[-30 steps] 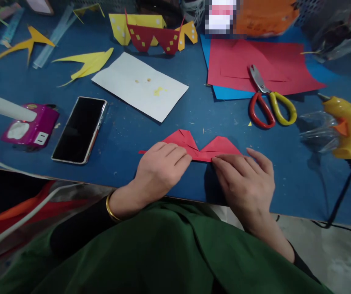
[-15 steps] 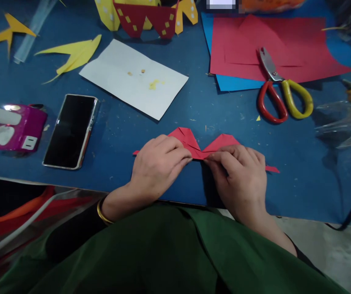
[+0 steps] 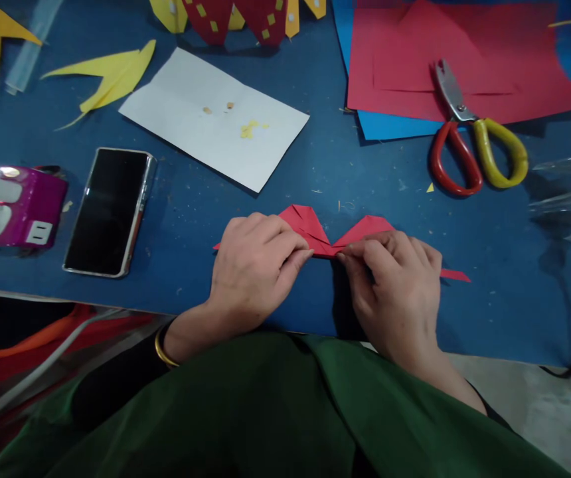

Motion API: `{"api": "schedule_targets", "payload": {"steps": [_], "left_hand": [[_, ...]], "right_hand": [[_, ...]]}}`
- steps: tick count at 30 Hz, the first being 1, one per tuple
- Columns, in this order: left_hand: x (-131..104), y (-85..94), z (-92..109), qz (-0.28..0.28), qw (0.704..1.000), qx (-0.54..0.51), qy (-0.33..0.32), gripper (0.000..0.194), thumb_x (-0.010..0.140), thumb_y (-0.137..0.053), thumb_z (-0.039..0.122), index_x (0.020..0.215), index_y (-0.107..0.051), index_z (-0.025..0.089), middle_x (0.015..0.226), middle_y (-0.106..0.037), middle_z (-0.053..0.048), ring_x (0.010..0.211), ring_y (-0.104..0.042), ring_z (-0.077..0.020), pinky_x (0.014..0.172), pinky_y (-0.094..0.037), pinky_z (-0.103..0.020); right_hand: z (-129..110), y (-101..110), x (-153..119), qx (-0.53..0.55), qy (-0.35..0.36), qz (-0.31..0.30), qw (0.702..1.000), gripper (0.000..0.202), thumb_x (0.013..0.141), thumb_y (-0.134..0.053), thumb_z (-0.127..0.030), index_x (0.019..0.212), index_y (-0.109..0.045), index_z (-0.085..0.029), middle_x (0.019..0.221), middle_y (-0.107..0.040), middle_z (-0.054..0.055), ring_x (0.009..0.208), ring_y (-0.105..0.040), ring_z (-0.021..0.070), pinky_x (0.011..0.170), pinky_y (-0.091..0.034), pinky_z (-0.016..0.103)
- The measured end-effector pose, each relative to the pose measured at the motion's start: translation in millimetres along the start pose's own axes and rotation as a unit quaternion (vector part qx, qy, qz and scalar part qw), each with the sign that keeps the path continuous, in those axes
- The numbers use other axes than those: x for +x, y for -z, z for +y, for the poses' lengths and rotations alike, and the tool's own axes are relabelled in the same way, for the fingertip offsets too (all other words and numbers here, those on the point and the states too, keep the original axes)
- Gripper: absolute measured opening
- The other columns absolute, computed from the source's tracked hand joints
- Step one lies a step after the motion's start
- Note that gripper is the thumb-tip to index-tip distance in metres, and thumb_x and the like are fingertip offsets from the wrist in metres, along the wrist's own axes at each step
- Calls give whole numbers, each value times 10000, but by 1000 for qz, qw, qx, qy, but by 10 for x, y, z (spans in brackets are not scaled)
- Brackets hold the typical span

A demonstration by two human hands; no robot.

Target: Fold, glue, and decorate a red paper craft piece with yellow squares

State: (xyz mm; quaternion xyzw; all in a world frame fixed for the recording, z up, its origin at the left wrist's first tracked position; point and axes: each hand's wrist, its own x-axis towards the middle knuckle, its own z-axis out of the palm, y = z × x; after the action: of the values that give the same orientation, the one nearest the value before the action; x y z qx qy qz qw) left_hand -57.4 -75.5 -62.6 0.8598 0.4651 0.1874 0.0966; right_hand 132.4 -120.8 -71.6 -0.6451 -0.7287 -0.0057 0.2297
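A folded red paper [image 3: 315, 236] lies near the table's front edge, with two pointed flaps rising on either side of a central notch. My left hand [image 3: 258, 269] pinches its lower edge left of the notch, thumb and forefinger pressed together. To the right of the notch, my right hand [image 3: 392, 289] pinches the same edge between thumb and fingers. Thin red ends stick out beyond both hands. Much of the paper is hidden under my fingers.
Scissors [image 3: 457, 109] with red and yellow handles rest on red sheets [image 3: 405, 53]. A white sheet [image 3: 206, 133] carries small scraps. At left are a phone [image 3: 109, 212], a purple device [image 3: 21, 206] and yellow paper cut-outs [image 3: 116, 76]. A red zigzag paper piece [image 3: 265, 20] stands behind.
The view has moved slightly closer and down, so background things sit higher and wider apart. Both hands keep pinching the red paper in about the same place.
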Motion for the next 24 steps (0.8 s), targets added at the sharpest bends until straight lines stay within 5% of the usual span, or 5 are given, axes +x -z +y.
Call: {"api": "schedule_targets", "payload": {"steps": [9, 20, 24], "left_hand": [[28, 14, 23, -7, 999, 48, 5, 269, 1008, -515, 340, 808, -656, 229, 840, -692, -39, 806, -593, -223, 768, -392, -417], [11, -14, 24, 59, 993, 99, -29, 207, 978, -585, 288, 799, -666, 223, 834, -705, -25, 815, -613, -214, 800, -406, -409], [-8, -47, 14, 82, 988, 74, -109, 185, 999, -537, 224, 943, -712, 207, 903, -739, -27, 863, -632, -210, 783, -443, -388]], "right_hand": [[11, 3, -3, 27, -9, 0, 1000, 147, 947, -615, -274, 813, -617, -212, 816, -642, 45, 783, -563, 209, 780, -383, 393], [-14, 6, -14, 13, -25, -1, 1000, 129, 954, -591, -280, 848, -615, -212, 843, -650, 45, 794, -576, 210, 803, -389, 398], [-2, -7, -11, -3, -17, -1, 1000, 145, 958, -582, -289, 839, -617, -214, 848, -650, 46, 790, -570, 209, 818, -390, 395]]}}
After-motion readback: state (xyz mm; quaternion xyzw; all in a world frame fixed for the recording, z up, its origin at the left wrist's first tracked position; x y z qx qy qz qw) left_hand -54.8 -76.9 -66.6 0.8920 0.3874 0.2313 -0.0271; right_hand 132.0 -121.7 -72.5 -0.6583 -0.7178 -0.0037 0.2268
